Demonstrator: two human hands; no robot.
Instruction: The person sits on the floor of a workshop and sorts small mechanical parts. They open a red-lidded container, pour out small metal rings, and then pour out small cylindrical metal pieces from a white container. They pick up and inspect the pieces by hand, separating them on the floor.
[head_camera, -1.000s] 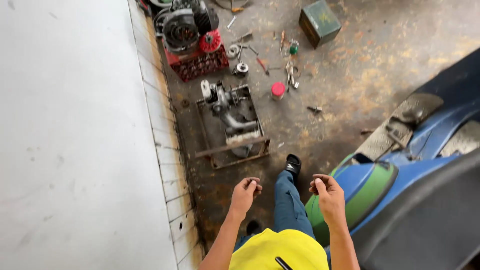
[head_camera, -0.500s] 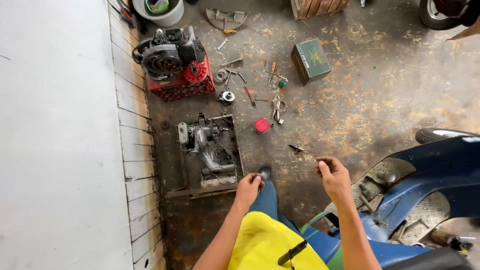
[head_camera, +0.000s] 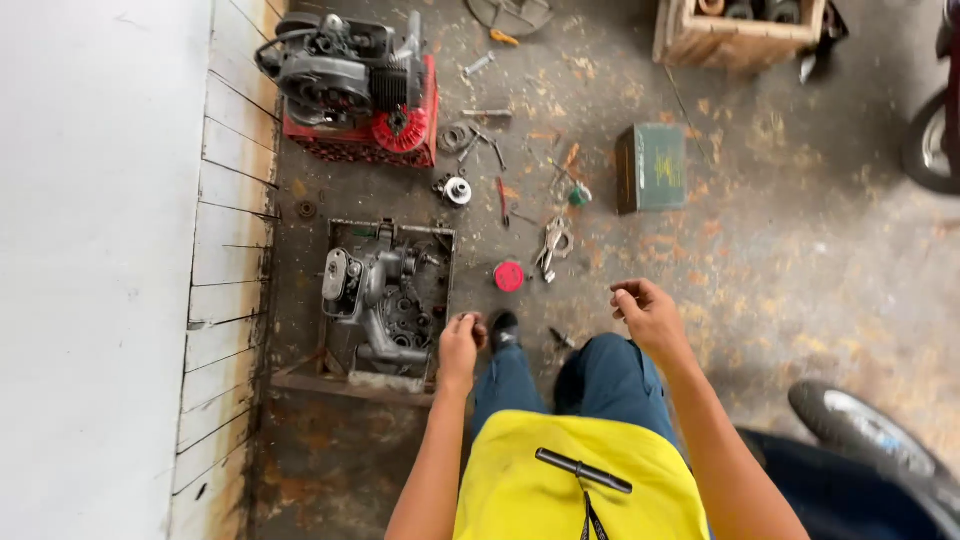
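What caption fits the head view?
Both hands, left hand and right hand, loosely curled above an engine in a tray.

Blue scooter (formerly close right) gone

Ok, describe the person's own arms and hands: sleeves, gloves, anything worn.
Both forearms are bare, with no sleeves in view. The left hand and right hand wear no gloves; no watch or ring shows. Below them, a yellow top and blue trousers.
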